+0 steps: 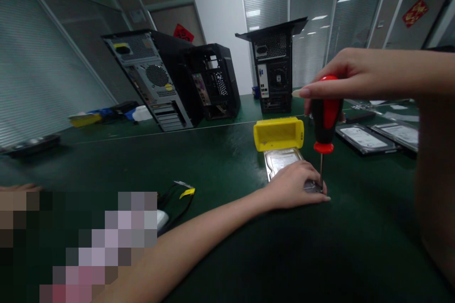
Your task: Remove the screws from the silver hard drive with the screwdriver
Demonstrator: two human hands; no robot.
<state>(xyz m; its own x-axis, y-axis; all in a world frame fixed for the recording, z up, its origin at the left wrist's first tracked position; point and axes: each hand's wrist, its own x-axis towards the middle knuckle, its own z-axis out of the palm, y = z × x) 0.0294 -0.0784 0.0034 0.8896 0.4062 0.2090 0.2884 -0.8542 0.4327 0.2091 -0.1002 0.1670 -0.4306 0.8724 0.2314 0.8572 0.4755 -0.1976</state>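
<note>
A silver hard drive (280, 158) lies on the dark green table, just in front of a yellow plastic bin (279, 135). My left hand (296, 182) is closed over its near part, the fingers curled round its right edge. My right hand (332, 80) wraps the top of a red and black screwdriver (324, 125). The shaft points straight down and its tip meets the near right corner of the drive, beside my left fingers. Any screw under the tip is too small to make out.
Two more hard drives (366, 138) lie at the right. Computer cases (156, 75) stand along the back, one with a tilted top panel (272, 28). A black cable with a yellow tag (187, 193) is left of my forearm. Another person's hand (21, 188) shows at the left edge.
</note>
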